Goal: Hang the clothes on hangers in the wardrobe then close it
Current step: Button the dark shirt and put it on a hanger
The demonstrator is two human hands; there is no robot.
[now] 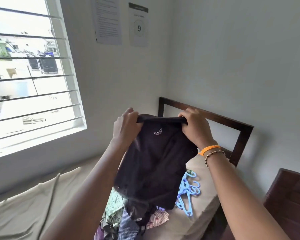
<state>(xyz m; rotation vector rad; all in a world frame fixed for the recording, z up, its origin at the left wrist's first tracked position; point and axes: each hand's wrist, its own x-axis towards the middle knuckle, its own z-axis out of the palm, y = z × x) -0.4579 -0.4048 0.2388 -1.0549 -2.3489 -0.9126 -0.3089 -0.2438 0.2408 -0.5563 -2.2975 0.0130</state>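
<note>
Left hand (126, 126) and right hand (195, 126) each grasp the dark garment (156, 163) at frame centre. Risk: hem snagging the clothes pile (128, 220) below, dragging items off the bed (196, 215).

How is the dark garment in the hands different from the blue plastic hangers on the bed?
The dark fabric garment is held up in the air by the left hand and right hand; the light blue plastic hangers lie untouched on the beige bed. The garment is soft and drooping; the hangers are rigid and hooked. Neither is yet combined with the other.
</note>
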